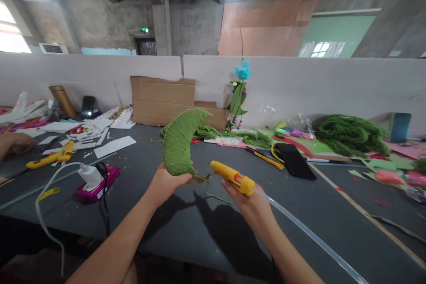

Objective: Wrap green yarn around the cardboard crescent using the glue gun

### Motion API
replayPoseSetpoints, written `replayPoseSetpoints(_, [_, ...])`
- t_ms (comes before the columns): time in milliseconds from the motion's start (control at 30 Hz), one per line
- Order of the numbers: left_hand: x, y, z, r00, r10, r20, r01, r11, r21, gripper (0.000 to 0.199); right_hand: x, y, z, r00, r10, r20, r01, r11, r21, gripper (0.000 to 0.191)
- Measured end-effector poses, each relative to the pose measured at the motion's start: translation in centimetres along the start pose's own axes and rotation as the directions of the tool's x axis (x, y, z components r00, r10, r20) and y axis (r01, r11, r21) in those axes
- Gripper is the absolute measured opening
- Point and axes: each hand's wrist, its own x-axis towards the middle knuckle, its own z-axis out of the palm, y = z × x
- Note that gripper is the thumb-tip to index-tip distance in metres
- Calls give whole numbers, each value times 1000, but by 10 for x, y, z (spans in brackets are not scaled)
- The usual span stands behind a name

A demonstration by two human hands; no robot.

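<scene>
My left hand (169,185) is closed on the lower part of a crescent moon shape (181,144) wrapped in green yarn. Its lower tip points right, and a loose end of green yarn (218,196) hangs from there over the table. My right hand (249,202) is wrapped round a yellow glue gun (233,177), whose nozzle points left at that lower tip, a small gap apart. A long clear glue stick (309,233) runs out of the back of the gun toward the lower right.
At left lie a magenta power strip (108,182) with a white plug, a second glue gun (53,156) and another person's hand (21,143). Scissors (266,157), a black phone (294,159) and green yarn (349,135) are at right. Behind stand cardboard (163,100) and a hanging decoration (238,97).
</scene>
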Motion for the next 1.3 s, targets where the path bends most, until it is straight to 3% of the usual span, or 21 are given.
replayPoseSetpoints(67, [1, -1, -1, 1000, -13, 4, 13, 998, -55, 29, 7, 4, -5, 998, 62, -15, -62, 996, 58, 25])
replayPoseSetpoints(200, [3, -4, -2, 997, -54, 47, 63, 976, -210, 30, 22, 14, -17, 986, 146, 85, -156, 978, 137, 27])
replayPoseSetpoints(333, [3, -7, -1, 994, -77, 77, 96, 956, -278, 31, 33, 27, -24, 976, 185, 119, -187, 982, 7, 23])
replayPoseSetpoints(433, [1, -8, 0, 989, -90, 114, 120, 950, -288, 31, 39, 35, -26, 983, 175, 57, -162, 971, -174, 18])
replayPoseSetpoints(567, [-1, -8, 1, 987, -93, 133, 129, 948, -291, 30, 40, 32, -26, 992, 17, -125, -66, 912, -406, 35])
replayPoseSetpoints(667, [-4, -6, 2, 986, -88, 140, 125, 952, -279, 31, 30, 19, -22, 967, -173, -188, 62, 873, -483, 25])
replayPoseSetpoints(733, [-5, -4, 4, 987, -88, 137, 120, 961, -248, 31, 18, 9, -15, 935, -337, -108, 248, 840, -482, 17])
replayPoseSetpoints(833, [-7, -2, 8, 989, -63, 135, 85, 983, -165, 28, -2, -4, 1, 839, -535, 98, 527, 753, -395, 5])
replayPoseSetpoints(933, [-8, -1, 12, 989, -61, 138, 74, 993, -94, 28, -15, -8, 14, 754, -634, 169, 628, 621, -469, 5])
replayPoseSetpoints(1033, [-9, 0, 15, 987, -90, 134, 95, 995, -28, 29, -15, -6, 19, 725, -664, 183, 641, 554, -531, 8])
replayPoseSetpoints(1167, [-10, -1, 18, 985, -100, 141, 96, 995, 35, 29, -10, -3, 17, 744, -648, 162, 635, 611, -472, 10])
replayPoseSetpoints(1300, [-12, -1, 19, 982, -80, 170, 66, 994, 85, 28, -11, -7, 14, 866, -488, 108, 494, 807, -324, 9])
